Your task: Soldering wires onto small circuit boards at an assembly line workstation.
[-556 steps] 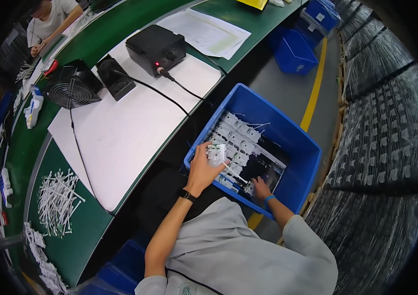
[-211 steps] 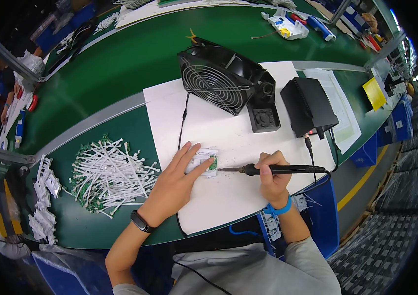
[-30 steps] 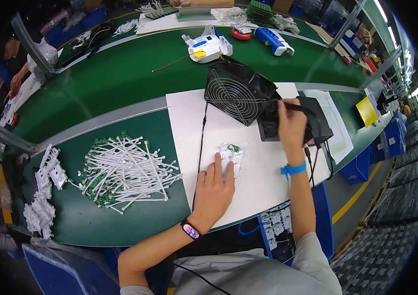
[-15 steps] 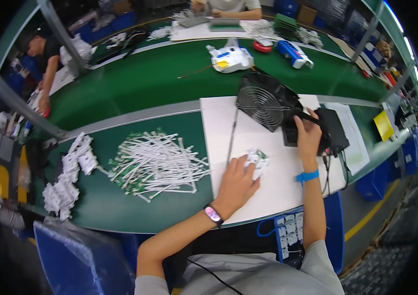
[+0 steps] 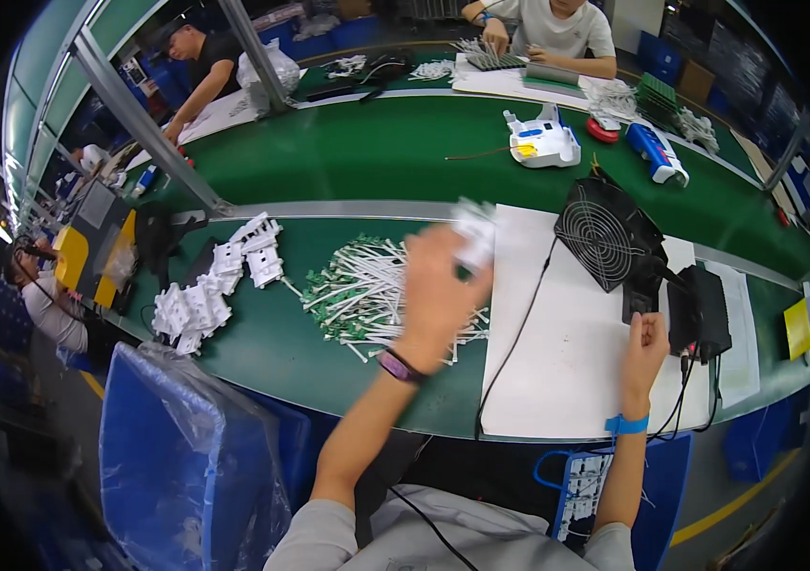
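Note:
My left hand (image 5: 445,295) is smeared by motion over a pile of white wires with small green circuit boards (image 5: 348,285). Its fingers are on a white plastic part (image 5: 474,231), held up by the left edge of the white work sheet (image 5: 557,381). My right hand (image 5: 646,354) hovers above the sheet's right side, fingers curled in; whatever they hold, if anything, is hidden. Just beyond it stand a black holder (image 5: 641,297) and a black box with cables (image 5: 702,309). A black fan with a round wire guard (image 5: 605,233) stands behind the holder.
White plastic parts (image 5: 191,309) are heaped at the bench's left. Below hangs a blue bin with a clear liner (image 5: 162,457). Across the green belt (image 5: 357,157) lie a white plastic housing (image 5: 543,138) and a blue-white tool (image 5: 657,154). Two people work beyond the belt.
My left hand has lifted the white plastic part off the sheet and carried it left over the wire pile. My right hand has come away from the black holder. The view has turned left.

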### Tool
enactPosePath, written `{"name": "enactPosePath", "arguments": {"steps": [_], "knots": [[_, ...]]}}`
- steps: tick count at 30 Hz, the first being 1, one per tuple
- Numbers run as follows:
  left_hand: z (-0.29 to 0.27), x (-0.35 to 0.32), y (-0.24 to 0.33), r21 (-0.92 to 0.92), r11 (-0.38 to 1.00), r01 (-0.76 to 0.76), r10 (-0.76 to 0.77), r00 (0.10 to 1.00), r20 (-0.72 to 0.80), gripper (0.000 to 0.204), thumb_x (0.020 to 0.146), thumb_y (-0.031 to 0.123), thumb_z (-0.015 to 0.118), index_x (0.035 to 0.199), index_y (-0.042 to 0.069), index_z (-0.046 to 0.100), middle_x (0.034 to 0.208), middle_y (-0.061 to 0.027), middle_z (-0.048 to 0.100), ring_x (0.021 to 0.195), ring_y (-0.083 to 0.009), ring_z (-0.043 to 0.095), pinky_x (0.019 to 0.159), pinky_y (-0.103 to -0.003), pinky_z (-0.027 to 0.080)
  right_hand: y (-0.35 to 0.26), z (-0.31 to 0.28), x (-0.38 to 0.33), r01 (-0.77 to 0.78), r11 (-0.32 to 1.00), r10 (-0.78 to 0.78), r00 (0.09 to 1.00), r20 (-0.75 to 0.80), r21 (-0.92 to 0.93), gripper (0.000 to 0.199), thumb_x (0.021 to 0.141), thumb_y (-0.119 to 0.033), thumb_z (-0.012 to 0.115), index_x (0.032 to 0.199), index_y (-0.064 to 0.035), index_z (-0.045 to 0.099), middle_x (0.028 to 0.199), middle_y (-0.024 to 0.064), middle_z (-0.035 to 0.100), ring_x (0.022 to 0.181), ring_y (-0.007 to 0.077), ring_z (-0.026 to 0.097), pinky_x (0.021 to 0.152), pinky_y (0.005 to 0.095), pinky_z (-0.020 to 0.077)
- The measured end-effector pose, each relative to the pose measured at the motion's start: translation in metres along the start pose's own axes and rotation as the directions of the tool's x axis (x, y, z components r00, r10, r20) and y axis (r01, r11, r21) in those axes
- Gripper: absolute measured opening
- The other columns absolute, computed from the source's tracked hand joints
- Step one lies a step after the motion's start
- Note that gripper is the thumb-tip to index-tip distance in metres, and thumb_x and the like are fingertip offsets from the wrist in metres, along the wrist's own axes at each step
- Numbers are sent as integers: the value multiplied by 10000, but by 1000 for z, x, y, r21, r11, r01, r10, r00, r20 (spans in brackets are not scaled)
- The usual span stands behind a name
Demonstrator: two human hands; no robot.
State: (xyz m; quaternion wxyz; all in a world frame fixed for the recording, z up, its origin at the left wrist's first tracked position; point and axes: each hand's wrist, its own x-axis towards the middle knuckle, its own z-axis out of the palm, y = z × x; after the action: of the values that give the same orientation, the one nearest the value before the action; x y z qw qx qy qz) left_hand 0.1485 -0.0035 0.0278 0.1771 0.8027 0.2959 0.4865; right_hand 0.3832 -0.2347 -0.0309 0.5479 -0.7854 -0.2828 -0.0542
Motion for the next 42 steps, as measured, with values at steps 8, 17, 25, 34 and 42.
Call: {"name": "enactPosePath", "arguments": {"steps": [8, 17, 25, 34, 42], "knots": [[-97, 30, -227, 546, 733, 406, -409, 904, -124, 314, 755, 206, 810, 974, -5, 731, 959, -211, 714, 995, -401, 637, 895, -502, 507, 2, 10, -5, 53, 997, -60, 986, 155, 47, 229, 1005, -111, 624, 808, -27, 543, 649, -38, 434, 613, 52, 354, 544, 266, 275], [-147, 26, -232, 666, 562, 491, -234, 866, -442, 571, 726, 301, 854, 1208, 66, 658, 1225, -196, 589, 1142, -404, 520, 960, -499, 458, -9, 6, -12, 162, 985, -170, 954, 248, 55, 249, 981, -95, 645, 772, -12, 541, 622, -16, 442, 586, 55, 367, 516, 265, 287], [-183, 8, -280, 710, 478, 517, -393, 849, -353, 698, 799, 596, 707, 1260, 73, 703, 1215, -180, 686, 1205, -380, 543, 1046, -496, 360, -111, 65, -55, 297, 902, -428, 708, 562, 312, 160, 900, -90, 696, 791, 0, 621, 672, 110, 628, 538, 205, 597, 522, 320, 465], [-160, 10, -265, 656, 517, 549, -311, 835, -454, 650, 736, 509, 806, 1129, 21, 631, 1154, -183, 661, 1144, -386, 563, 976, -520, 398, -190, 204, -135, 739, 593, -739, 342, 581, 319, 284, 801, -179, 766, 1004, -36, 629, 1005, 135, 549, 978, 316, 541, 848, 419, 426], [-174, 3, -239, 543, 704, 458, -302, 885, -355, 484, 724, 353, 861, 983, 21, 622, 1017, -143, 648, 1046, -357, 576, 906, -478, 462, -194, 217, -134, 722, 619, -731, 384, 565, 310, 180, 778, -142, 738, 899, -46, 646, 976, 126, 563, 996, 304, 533, 864, 412, 410]]}}
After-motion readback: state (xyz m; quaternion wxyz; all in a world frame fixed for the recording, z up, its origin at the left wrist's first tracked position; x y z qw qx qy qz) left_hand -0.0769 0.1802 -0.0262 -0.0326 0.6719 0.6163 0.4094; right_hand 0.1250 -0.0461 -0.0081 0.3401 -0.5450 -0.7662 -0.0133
